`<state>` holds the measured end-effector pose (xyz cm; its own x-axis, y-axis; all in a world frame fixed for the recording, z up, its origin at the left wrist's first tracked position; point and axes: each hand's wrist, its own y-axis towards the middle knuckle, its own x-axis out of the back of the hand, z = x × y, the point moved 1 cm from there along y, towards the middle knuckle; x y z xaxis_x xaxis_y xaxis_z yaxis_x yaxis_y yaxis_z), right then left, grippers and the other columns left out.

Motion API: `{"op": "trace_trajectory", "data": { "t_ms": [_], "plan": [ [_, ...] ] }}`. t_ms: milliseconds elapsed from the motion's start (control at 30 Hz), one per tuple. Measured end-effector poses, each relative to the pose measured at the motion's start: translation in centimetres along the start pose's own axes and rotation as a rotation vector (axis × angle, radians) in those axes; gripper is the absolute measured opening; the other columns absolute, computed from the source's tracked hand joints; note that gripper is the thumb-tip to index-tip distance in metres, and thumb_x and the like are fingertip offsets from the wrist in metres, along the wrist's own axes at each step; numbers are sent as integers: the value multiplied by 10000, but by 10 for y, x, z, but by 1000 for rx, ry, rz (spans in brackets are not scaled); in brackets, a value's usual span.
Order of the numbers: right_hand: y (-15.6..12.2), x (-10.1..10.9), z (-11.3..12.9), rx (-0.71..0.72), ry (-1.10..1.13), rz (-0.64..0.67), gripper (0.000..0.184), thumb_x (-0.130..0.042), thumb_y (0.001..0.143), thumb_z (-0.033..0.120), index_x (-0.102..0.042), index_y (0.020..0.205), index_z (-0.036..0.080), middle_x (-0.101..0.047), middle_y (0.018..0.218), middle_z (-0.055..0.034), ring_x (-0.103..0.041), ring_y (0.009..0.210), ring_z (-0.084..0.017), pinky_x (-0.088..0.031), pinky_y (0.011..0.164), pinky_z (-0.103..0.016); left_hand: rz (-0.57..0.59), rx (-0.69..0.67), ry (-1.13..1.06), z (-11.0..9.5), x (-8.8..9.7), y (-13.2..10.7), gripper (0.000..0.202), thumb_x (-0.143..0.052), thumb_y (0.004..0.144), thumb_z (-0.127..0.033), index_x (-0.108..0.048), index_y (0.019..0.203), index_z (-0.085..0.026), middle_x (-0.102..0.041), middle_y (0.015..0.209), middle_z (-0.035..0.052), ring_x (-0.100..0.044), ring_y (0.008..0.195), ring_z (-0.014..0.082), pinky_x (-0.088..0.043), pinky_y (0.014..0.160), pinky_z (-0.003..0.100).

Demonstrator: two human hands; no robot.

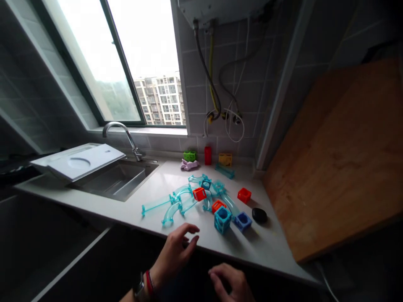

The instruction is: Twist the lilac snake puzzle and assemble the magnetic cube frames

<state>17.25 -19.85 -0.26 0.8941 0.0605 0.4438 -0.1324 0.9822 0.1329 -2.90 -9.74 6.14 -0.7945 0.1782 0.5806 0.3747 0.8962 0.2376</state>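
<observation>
My left hand [180,248] hovers at the counter's front edge, thumb and fingers apart, holding nothing. Lower and to its right, my right hand [231,282] is in front of the counter, fingers loosely bent, with nothing visible in it. Closest to them stands a teal cube block [222,219] with a round hole on top. A blue cube block [242,221] lies to its right, an orange block [218,206] behind it. Clear turquoise track pieces [184,197] spread over the counter, with another orange block [199,193] and a teal block [206,184] among them.
A black rounded object [259,215] and an orange-red block [244,195] lie at right. Green [189,156], red [208,155] and yellow [225,159] blocks line the wall. A sink [138,184] with a white box [85,161] over it is left; a wooden board [340,163] stands right.
</observation>
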Motion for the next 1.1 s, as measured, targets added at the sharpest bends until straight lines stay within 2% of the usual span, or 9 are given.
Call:
{"op": "trace_trajectory", "data": {
  "t_ms": [100,167,233,367,433,500,667,933,1100],
  "plan": [
    [2,21,7,129,73,-180,282,-522,1041,369,-743,941,224,-741,847,-44,-708,814,-204,-552,773,-296,-48,-54,172,-6,-1,19,280,-641,941,-336,-621,1218,-307,-704,1204,97,-710,1092,260,-637,842,400],
    [5,33,16,137,88,-275,277,-535,1038,368,-730,910,219,-707,817,-33,-678,786,-193,-532,750,-289,-60,-37,363,-14,-3,38,393,-672,904,-325,-586,1287,-300,-659,1294,125,-698,1128,280,-617,903,428],
    [7,41,25,120,105,-344,277,-539,1038,374,-713,892,216,-685,826,-32,-656,797,-191,-524,763,-291,-67,-12,452,-24,-10,54,460,-733,840,-312,-602,1280,-287,-617,1369,156,-675,1176,336,-590,930,470],
    [7,40,34,120,157,-409,268,-529,1044,366,-680,883,214,-669,878,-39,-639,849,-195,-518,801,-303,-51,24,510,-45,-41,69,262,-621,919,-282,-651,1178,-299,-689,1253,139,-721,1059,325,-576,783,398],
    [6,35,32,124,169,-400,268,-527,1043,363,-668,870,214,-658,903,-41,-636,879,-201,-516,822,-310,-19,29,502,-50,-57,70,260,-566,953,-281,-638,1202,-294,-729,1155,135,-740,998,313,-566,741,375],
    [6,32,29,117,173,-396,267,-520,1043,361,-667,874,215,-653,926,-45,-633,903,-207,-513,841,-318,22,20,467,-50,-69,68,346,-595,937,-300,-603,1282,-278,-742,1152,144,-743,995,323,-569,748,382],
    [9,35,20,78,162,-399,253,-521,1041,354,-671,894,212,-651,938,-42,-632,912,-206,-507,843,-315,71,5,299,-35,-83,61,546,-631,913,-335,-493,1435,-252,-742,1200,136,-754,945,283,-588,791,375],
    [12,35,13,43,197,-358,217,-537,1018,308,-686,901,204,-656,950,-45,-660,908,-197,-526,846,-308,-17,101,71,-22,-93,46,308,-601,951,-377,-601,1241,-275,-756,1168,75,-763,816,199,-592,684,292],
    [13,35,4,26,163,-430,157,-563,979,273,-709,977,216,-674,1014,-69,-676,953,-226,-560,864,-342,-45,107,38,-28,-93,47,214,-633,942,-366,-682,1112,-247,-779,1017,38,-719,706,177,-572,685,298]
  ]
}}
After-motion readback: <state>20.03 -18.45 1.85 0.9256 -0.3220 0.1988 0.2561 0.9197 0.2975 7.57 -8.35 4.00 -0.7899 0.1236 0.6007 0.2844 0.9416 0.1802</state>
